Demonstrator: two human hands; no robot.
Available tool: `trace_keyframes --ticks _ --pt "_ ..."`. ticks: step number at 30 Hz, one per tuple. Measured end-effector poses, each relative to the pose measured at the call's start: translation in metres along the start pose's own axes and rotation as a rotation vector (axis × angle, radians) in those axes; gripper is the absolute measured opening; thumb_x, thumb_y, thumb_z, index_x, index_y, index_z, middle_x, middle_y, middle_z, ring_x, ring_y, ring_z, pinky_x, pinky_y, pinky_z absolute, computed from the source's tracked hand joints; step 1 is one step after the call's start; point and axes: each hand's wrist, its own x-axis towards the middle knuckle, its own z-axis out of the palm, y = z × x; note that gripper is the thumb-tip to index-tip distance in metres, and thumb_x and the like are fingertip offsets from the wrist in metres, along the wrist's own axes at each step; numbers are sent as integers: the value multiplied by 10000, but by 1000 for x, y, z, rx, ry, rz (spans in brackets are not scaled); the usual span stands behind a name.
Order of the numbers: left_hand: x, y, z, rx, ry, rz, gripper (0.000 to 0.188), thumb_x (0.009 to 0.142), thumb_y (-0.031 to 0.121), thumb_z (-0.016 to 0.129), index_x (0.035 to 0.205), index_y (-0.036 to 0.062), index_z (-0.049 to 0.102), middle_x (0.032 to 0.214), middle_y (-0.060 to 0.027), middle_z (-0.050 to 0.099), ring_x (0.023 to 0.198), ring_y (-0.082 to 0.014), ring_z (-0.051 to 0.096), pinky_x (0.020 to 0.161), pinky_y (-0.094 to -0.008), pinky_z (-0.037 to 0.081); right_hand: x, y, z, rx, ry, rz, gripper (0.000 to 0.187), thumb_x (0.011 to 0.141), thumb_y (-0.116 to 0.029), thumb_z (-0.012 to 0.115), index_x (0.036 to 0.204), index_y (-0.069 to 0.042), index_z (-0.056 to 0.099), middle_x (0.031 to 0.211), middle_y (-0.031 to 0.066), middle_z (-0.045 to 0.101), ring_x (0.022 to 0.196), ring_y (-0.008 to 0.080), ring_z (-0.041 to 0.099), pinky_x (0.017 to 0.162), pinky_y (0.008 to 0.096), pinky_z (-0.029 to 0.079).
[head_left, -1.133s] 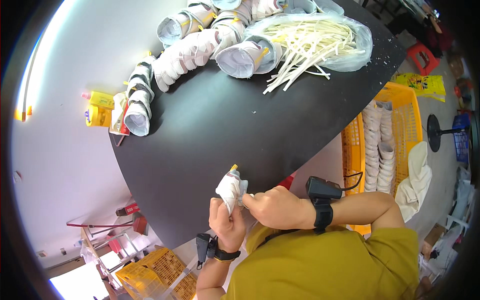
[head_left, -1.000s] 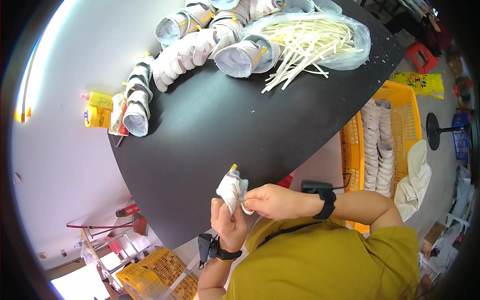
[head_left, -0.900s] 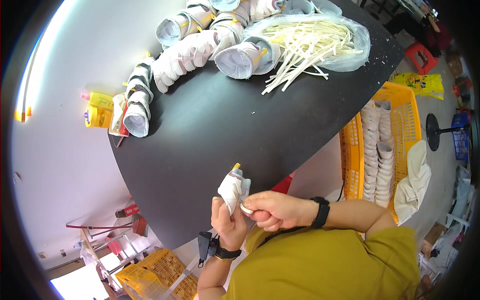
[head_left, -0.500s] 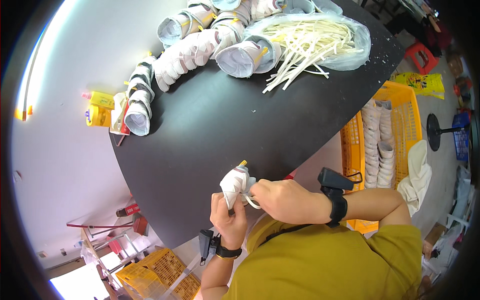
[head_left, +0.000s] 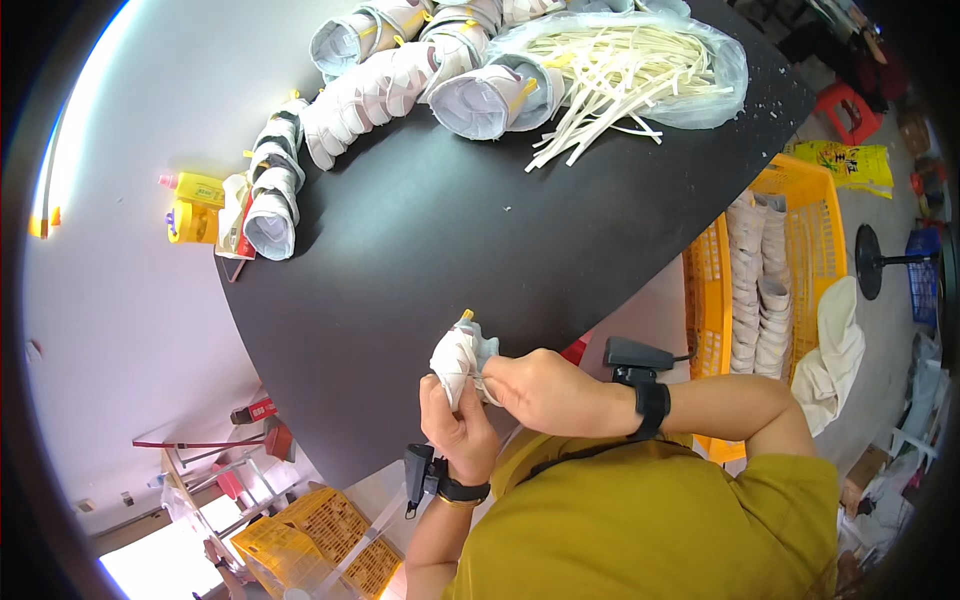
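Observation:
A small white shoe upper [head_left: 457, 355] with a yellow tab at its heel is held over the near edge of the black table [head_left: 390, 290]. My left hand [head_left: 458, 425] grips it from below, thumb and fingers closed on its front end. From the right, my right hand [head_left: 545, 390] is closed in a pinch at the upper's lacing side. A short piece of pale lace [head_left: 489, 394] shows between the two hands; its end is hidden by the right fingers.
Nested shoe uppers [head_left: 375, 95] lie in rows along the table's far side. A plastic bag [head_left: 725, 90] there spills pale flat laces [head_left: 620, 85]. Right of the table, orange crates [head_left: 820, 225] hold more uppers. Yellow bottles [head_left: 195, 215] stand by the left edge.
Both hands and the shoe upper have shifted slightly left and up. The lace loop that stood out below the right fingers is now smaller and pulled in closer.

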Motion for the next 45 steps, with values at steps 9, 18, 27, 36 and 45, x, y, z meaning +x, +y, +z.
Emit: trace_keyframes --ticks 9,18,27,36,45 --pt "-4 -1 1 -244 -37 -290 170 989 47 542 1143 -25 550 772 19 558 571 -15 456 466 -182 374 18 -4 -11 -371 -92 -88 161 902 -122 538 783 -15 519 715 130 625 512 283 602 482 365 486" --pt "4 15 4 -175 22 -154 152 994 52 535 1120 -25 572 778 13 576 572 -17 469 466 -179 378 11 -12 -2 -658 -23 -251 104 859 -76 561 832 1 497 682 165 614 557 359 626 503 407 517" --pt "41 11 -44 340 -122 130 158 793 -96 629 921 -5 641 863 -103 565 722 -238 573 605 -319 462 -30 -47 -56 -610 -174 -97 142 925 -146 593 901 -16 539 655 128 580 549 326 613 519 394 498" --pt "33 32 -19 276 -174 644 279 640 -12 738 898 95 728 870 -47 580 805 -226 633 606 -295 526 36 -28 -76 -340 -324 -226 143 799 -66 659 926 -19 706 762 147 670 708 329 641 639 379 504" --pt "35 31 -15 223 -156 592 312 612 -32 756 894 97 726 877 -50 589 785 -230 631 582 -307 516 35 -13 -75 84 -326 37 130 848 -93 677 907 21 696 789 112 687 685 162 630 662 285 500"
